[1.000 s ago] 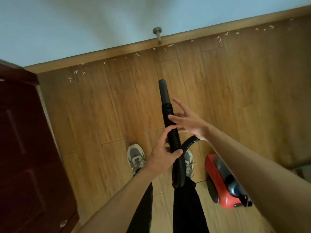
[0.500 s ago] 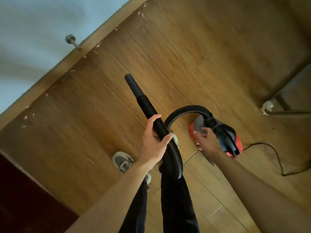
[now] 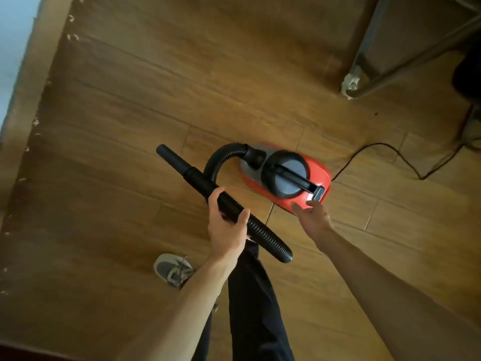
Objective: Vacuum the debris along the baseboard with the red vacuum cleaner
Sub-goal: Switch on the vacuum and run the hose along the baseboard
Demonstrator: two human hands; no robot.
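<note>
Along the left edge of the floor we see the tan wooden baseboard (image 3: 31, 82), and just beside it a scatter of small pale debris flecks (image 3: 73, 37), untouched. The brown wood-plank floor (image 3: 182, 74) carries everything here.

Near the floor's middle, our left hand (image 3: 227, 225) is clenched around the black ribbed vacuum hose (image 3: 234, 207), partway along its length. The hose's smooth black nozzle tip (image 3: 170, 157) points toward the baseboard but is well apart from it and, by our reading, off the floor.

Right of that sits the red canister vacuum cleaner with its black handle (image 3: 286, 175), resting on the floor. Our right hand (image 3: 311, 217) is released, fingers spread, the fingertips (image 3: 312, 203) at the near end of the canister, beside what looks like a switch at the handle's base. We cannot tell whether they touch it.

A thin black power cord (image 3: 385, 152) runs off toward the floor's right edge.

Step in hand, as we judge: switching the machine on; no suction work begun. Next move calls for a press at the switch, then turning left and lowering the nozzle to the flecks along the baseboard.
</note>
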